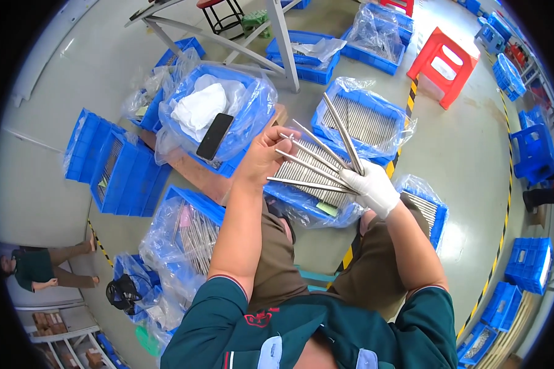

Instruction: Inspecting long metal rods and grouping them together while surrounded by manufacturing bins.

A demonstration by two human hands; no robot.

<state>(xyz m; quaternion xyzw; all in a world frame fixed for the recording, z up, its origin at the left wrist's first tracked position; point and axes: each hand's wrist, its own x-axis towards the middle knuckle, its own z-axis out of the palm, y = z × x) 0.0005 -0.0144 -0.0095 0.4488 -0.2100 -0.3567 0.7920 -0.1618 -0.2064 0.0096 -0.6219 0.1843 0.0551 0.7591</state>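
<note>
My right hand point(370, 188), in a white glove, is closed around several slim, shiny metal pieces point(317, 158) that look like long tweezers. They fan out from the fist toward the upper left. My bare left hand point(266, 155) pinches at the end of one of them, with fingertips close together. Right below the hands, a blue crate point(283, 195) lined with clear plastic holds neat rows of similar metal pieces. Beyond it, another lined crate point(321, 125) contains more rows. What the right palm covers is hidden.
At the upper left, a black phone point(215, 136) and white cloth point(198, 112) rest on a plastic-lined crate. Loose metal pieces point(197, 237) fill a crate by my left forearm. A red stool point(442, 66) stands far right. Another person point(43, 267) is at far left.
</note>
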